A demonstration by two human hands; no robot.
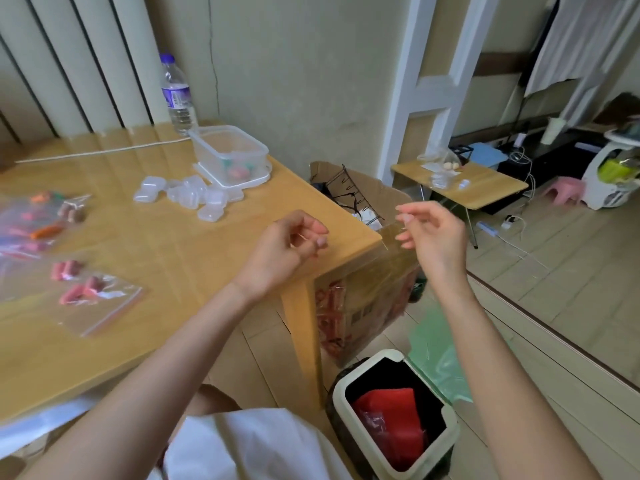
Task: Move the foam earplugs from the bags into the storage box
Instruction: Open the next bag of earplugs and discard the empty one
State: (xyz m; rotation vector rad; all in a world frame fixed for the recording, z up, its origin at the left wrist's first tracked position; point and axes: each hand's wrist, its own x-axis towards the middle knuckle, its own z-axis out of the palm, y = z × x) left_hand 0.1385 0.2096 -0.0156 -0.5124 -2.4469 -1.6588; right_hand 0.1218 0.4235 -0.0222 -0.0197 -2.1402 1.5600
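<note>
On the wooden table [180, 258] a clear storage box [230, 152] stands on its white lid at the back, with a few coloured earplugs inside. Zip bags with pink earplugs [86, 292] and a pile of bags with orange and pink ones [31, 230] lie at the left. My left hand [284, 251] hovers over the table's right corner, fingers loosely curled, with nothing visible in it. Past the table edge, over a cardboard box, my right hand [433, 237] is raised with thumb and forefinger close together. Whether they pinch a clear film is unclear.
Several small clear cases [194, 199] lie beside the storage box, and a water bottle [176, 95] stands behind it. The cardboard box [363, 271] sits right of the table, with an open bin [394, 410] holding red packaging below. A low table [464, 181] stands farther right.
</note>
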